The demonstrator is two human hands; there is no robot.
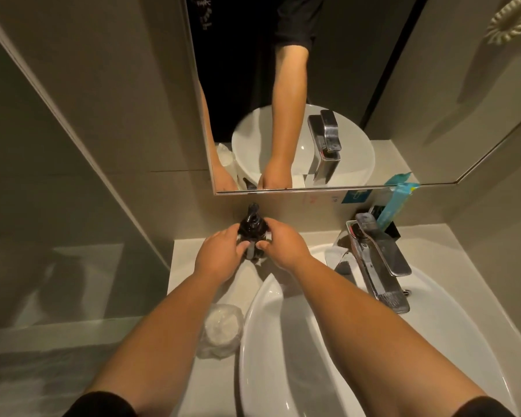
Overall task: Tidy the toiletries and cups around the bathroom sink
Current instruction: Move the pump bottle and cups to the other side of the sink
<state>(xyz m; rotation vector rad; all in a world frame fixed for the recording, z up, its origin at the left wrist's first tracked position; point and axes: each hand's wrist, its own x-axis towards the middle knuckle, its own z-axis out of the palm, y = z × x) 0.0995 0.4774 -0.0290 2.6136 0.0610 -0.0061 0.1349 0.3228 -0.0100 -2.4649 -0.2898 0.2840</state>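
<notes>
A dark pump bottle (252, 224) stands on the white counter (187, 257) at the back, against the wall below the mirror. My left hand (220, 255) wraps its left side and my right hand (283, 243) wraps its right side, fingers meeting on its front. Its pump head sticks up above my hands. A plastic-wrapped cup (221, 331) sits on the counter nearer to me, left of the white basin (271, 341). A blue toothbrush packet (396, 200) leans in a dark holder at the back right.
A chrome tap (379, 260) rises over the basin at the right, close to my right forearm. The mirror (313, 85) fills the wall behind. A beige wall panel closes off the left side of the narrow counter.
</notes>
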